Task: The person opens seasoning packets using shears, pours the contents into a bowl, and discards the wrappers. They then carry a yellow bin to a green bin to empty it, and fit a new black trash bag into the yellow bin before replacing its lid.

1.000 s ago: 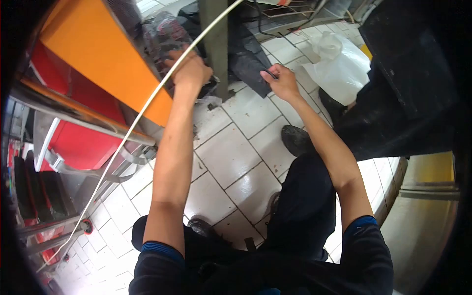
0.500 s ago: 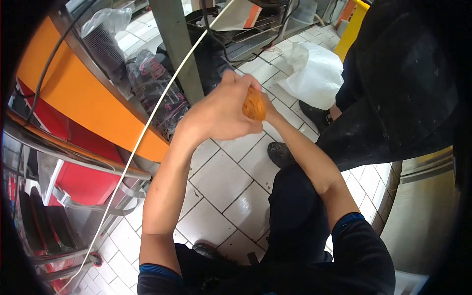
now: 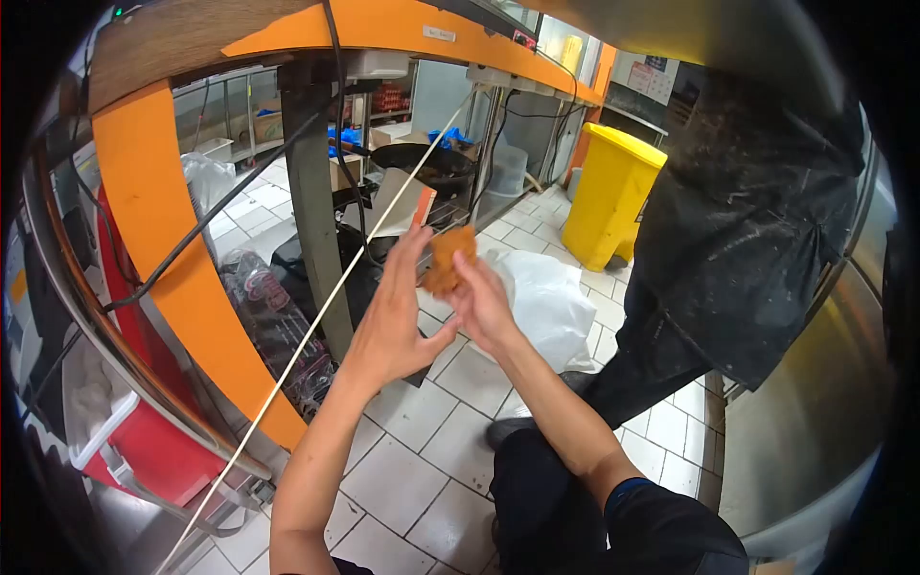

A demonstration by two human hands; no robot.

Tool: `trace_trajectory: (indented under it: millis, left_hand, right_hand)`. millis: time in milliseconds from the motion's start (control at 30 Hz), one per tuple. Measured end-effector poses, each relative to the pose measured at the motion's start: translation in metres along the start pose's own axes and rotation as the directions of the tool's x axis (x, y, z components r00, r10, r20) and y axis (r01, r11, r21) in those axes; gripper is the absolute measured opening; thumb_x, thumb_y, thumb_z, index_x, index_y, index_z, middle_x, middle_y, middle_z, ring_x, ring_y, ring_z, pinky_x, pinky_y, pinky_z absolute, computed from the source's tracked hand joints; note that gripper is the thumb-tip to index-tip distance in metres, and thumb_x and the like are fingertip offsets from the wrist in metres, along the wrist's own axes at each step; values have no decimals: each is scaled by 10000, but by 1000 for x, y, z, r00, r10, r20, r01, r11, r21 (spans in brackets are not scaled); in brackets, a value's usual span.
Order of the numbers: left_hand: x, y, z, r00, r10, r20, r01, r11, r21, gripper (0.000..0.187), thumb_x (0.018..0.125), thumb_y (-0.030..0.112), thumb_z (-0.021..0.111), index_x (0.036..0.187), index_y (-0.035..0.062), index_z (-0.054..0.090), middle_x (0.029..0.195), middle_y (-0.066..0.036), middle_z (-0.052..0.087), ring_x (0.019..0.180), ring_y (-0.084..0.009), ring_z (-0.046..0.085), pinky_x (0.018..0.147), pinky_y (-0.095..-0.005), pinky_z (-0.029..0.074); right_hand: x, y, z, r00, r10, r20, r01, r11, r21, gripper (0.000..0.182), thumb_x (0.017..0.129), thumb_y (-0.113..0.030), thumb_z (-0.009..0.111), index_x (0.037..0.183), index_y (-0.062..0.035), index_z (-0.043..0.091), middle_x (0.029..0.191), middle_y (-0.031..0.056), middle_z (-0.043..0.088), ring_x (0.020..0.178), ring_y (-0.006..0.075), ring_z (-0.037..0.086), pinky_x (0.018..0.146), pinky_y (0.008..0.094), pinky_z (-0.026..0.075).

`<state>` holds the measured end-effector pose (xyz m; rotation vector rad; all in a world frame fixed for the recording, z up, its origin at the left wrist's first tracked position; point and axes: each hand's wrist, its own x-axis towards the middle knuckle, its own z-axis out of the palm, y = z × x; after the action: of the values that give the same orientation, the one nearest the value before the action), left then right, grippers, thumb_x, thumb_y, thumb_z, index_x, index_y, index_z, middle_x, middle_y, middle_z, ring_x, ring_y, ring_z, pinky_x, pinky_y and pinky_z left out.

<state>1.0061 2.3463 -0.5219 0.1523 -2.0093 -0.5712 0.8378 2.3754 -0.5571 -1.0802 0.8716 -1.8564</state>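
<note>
My right hand (image 3: 487, 309) grips an orange-brown, rough-surfaced piece (image 3: 448, 257) that looks like breaded fried food, its thumb pressed on the near side. Just to its left is my left hand (image 3: 385, 331), with fingers stretched upward and thumb spread out toward my right wrist; it holds nothing. Both hands are raised in front of me over the tiled floor (image 3: 470, 398). Beyond them, a white plastic bag (image 3: 546, 302) lies on the floor.
A person in dark, stained clothing (image 3: 738, 220) stands close on the right. Behind is a yellow bin (image 3: 609, 192). An orange-edged counter (image 3: 402, 27) crosses the top, with a black pan (image 3: 431, 165) beneath. A pale cord (image 3: 316, 326) runs diagonally at left, near a red container (image 3: 158, 450).
My view has lifted, bringing the counter and yellow bin into sight. The hands, earlier cupped around the orange-brown piece, have come apart; the left has let go and the right keeps it.
</note>
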Motion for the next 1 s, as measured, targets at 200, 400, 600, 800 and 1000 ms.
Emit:
trace_trajectory:
  millis: [200, 400, 600, 800, 1000]
  left_hand:
    - [1, 13, -26, 991, -27, -130, 28, 1000, 9, 473, 781, 62, 691, 1209, 24, 494, 1063, -125, 627, 932, -227, 635, 749, -341, 502]
    - [-18, 1, -20, 991, -44, 127, 44, 999, 7, 377, 804, 47, 664, 1148, 29, 512, 970, -133, 615, 828, -243, 648, 736, -355, 503]
    - [-34, -18, -15, 939, -110, 326, 68, 988, 136, 371, 834, 83, 638, 1175, 47, 496, 937, -156, 635, 859, -310, 650, 756, -404, 501]
    - [-45, -37, -11, 861, -236, 451, 131, 959, 253, 314, 846, 130, 629, 1136, 38, 551, 910, -156, 664, 851, -342, 646, 764, -419, 510]
    - [-67, -99, 16, 681, -361, 637, 362, 922, 136, 236, 839, 156, 650, 1006, -8, 623, 834, -152, 700, 772, -323, 666, 705, -383, 522]
  right_hand:
    - [94, -109, 76, 817, -561, -131, 534, 823, -195, 434, 960, -443, 528, 1155, -56, 504, 1025, 79, 606, 836, 187, 638, 689, 335, 541]
    - [239, -235, 143, 407, -901, 149, 561, 118, -819, 678, 797, -381, 656, 1410, -162, 465, 1236, 247, 599, 1233, 291, 543, 1023, 368, 434]
    - [305, -244, 130, 699, -423, 577, 330, -526, -784, 425, 819, -384, 644, 1214, -229, 634, 1199, 117, 649, 989, 256, 665, 856, 353, 513]
    - [243, -173, 92, 596, -801, 57, 522, 333, -785, 541, 852, -395, 638, 1250, -100, 419, 1080, 177, 568, 1020, 282, 558, 894, 398, 455]
    - [43, 108, -66, 831, -522, -190, 75, 443, -893, 309, 871, -137, 619, 1137, -30, 504, 831, 113, 643, 794, 185, 635, 732, 317, 504]
